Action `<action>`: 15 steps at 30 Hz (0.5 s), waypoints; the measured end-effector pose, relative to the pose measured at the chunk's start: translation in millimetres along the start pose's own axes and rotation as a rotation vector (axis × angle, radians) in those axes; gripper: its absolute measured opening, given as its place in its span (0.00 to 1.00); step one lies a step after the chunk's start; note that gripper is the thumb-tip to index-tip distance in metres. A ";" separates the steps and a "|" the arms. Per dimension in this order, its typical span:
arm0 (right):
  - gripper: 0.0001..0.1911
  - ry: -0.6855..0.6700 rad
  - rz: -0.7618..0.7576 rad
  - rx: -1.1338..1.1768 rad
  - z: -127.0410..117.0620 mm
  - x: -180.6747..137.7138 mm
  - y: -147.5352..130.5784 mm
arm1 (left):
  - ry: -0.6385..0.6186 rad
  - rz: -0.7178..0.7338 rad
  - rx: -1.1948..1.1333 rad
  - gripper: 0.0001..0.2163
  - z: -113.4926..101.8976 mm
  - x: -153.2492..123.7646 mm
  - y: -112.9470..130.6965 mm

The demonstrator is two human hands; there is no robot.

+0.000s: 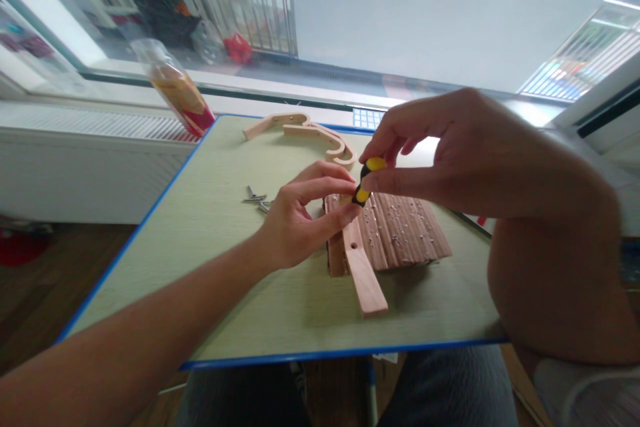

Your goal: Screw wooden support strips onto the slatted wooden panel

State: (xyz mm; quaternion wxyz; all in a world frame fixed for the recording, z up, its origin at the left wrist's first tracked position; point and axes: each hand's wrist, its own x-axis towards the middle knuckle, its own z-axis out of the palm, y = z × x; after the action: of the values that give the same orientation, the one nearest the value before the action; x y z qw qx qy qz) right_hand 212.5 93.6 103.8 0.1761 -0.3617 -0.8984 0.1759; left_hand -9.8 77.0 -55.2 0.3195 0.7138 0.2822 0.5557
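A short yellow and black screwdriver [373,165] stands over a pale wooden piece with a screw hole [367,283]. My right hand [450,140] is closed on its handle from above, pinching with thumb and fingers. My left hand [305,213] is closed too, its thumb and index fingertips meeting at the handle's lower end, just over the wood. What sits between those fingertips is hidden, as is the screwdriver's tip. Beneath the wooden piece lies a block of corrugated cardboard [405,230] dotted with small holes. The wood's near end sticks out past the cardboard toward me.
Several loose screws [257,199] lie left of my left hand. Curved wooden hooks [315,133] rest at the back of the green table [240,320], which has a blue edge. A bottle [175,90] leans by the window, above a white radiator [90,167].
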 end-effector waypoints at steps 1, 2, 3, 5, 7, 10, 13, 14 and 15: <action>0.05 0.001 0.003 0.004 0.7 0.3 0.0 | -0.001 0.001 -0.002 0.09 0.0 0.0 -0.1; 0.05 0.006 0.002 0.007 1.5 0.6 0.1 | -0.003 0.002 -0.004 0.09 0.0 -0.1 -0.2; 0.06 0.010 -0.003 0.011 2.5 1.0 0.3 | -0.005 0.000 -0.003 0.09 0.0 0.0 -0.3; 0.07 0.025 -0.008 0.008 4.7 2.0 0.8 | -0.006 -0.011 -0.007 0.10 0.0 0.0 -0.5; 0.09 0.036 -0.011 -0.007 7.0 2.7 1.5 | 0.000 -0.021 -0.014 0.10 0.3 0.0 -0.7; 0.12 0.055 -0.020 -0.040 9.7 3.0 2.6 | 0.009 -0.021 -0.011 0.11 0.8 0.0 -0.8; 0.15 0.079 -0.027 -0.071 11.1 2.7 3.3 | 0.008 -0.012 0.001 0.12 1.2 0.1 -1.0; 0.16 0.089 -0.027 -0.078 11.3 2.6 3.3 | 0.008 -0.011 0.004 0.13 1.4 0.1 -1.2; 0.16 0.088 -0.023 -0.084 11.4 2.5 3.3 | 0.009 -0.009 0.006 0.13 1.6 0.2 -1.5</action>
State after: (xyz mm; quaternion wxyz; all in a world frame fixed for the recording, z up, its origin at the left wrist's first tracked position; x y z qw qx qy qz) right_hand 207.6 95.5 92.9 0.2020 -0.3659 -0.9005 0.1201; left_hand -8.3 77.9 -56.5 0.3186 0.7109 0.2887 0.5565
